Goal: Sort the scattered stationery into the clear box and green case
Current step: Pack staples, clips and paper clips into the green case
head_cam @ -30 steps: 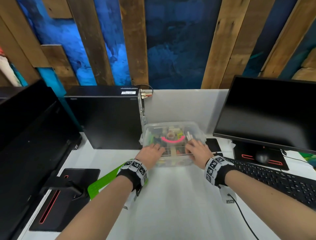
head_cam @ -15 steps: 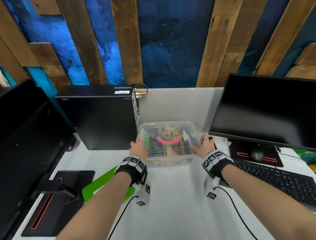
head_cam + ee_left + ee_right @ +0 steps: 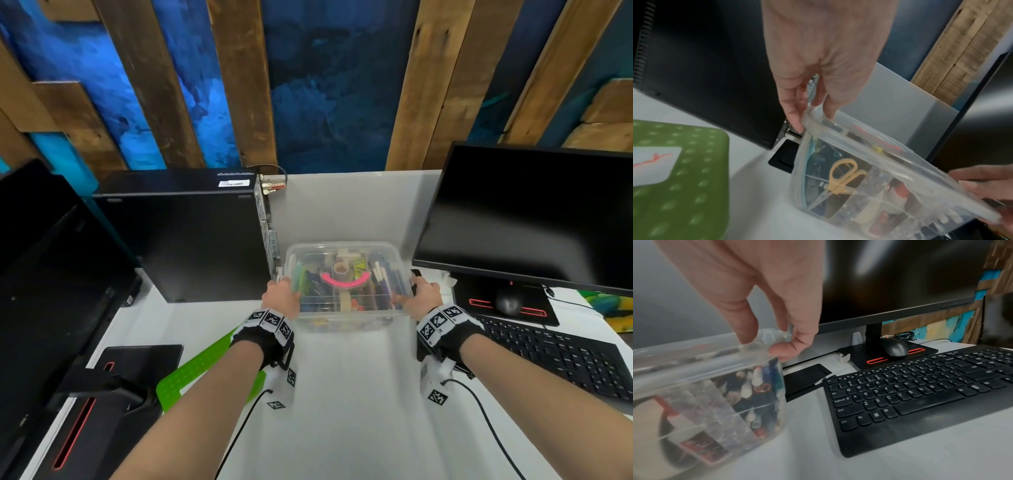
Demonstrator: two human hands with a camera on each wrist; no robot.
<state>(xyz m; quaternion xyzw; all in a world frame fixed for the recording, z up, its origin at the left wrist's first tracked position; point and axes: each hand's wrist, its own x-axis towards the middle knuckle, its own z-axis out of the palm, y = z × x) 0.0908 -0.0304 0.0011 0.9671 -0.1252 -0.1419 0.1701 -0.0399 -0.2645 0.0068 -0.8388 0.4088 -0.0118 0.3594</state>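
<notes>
Clear box [image 3: 346, 308] sits at the far centre of the bench [image 3: 349, 394], packed with pens, tape and scissors [image 3: 840, 175]. Left hand [image 3: 281, 298] and right hand [image 3: 423, 297] pinch its side rims, fingers [image 3: 789, 347] curled under the lip. Green case [image 3: 205, 370] lies near left. No loose stationery visible; sorting appears nearly finished.

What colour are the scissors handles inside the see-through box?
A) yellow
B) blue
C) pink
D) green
A: the left wrist view shows scissors with yellow handles lying inside the clear box.
</notes>
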